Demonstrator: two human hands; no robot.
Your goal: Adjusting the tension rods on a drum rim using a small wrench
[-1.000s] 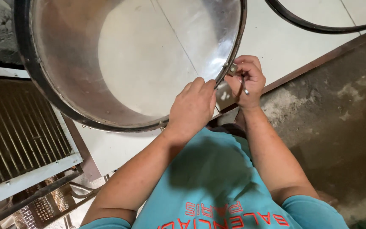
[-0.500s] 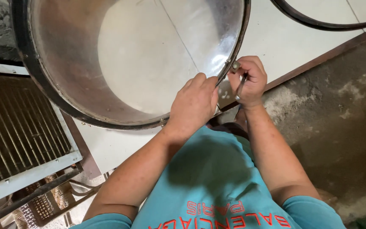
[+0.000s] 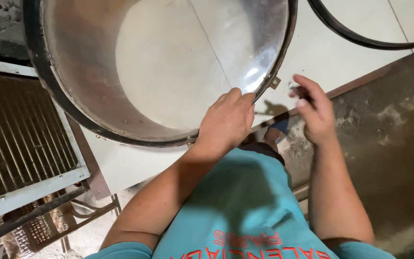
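Pale tiled floor [image 3: 322,52] under everything. Large steel drum [image 3: 168,62] lay just ahead of the left hand [image 3: 226,120], whose fingers clamped its near rim. Right hand [image 3: 315,112], just right of the drum's small bracket [image 3: 275,82], pinched a small blurred item, kind unclear.

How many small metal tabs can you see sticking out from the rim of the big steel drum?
2. One tab on the drum rim between the left hand and right hand; another tab by the left wrist. More may be hidden.
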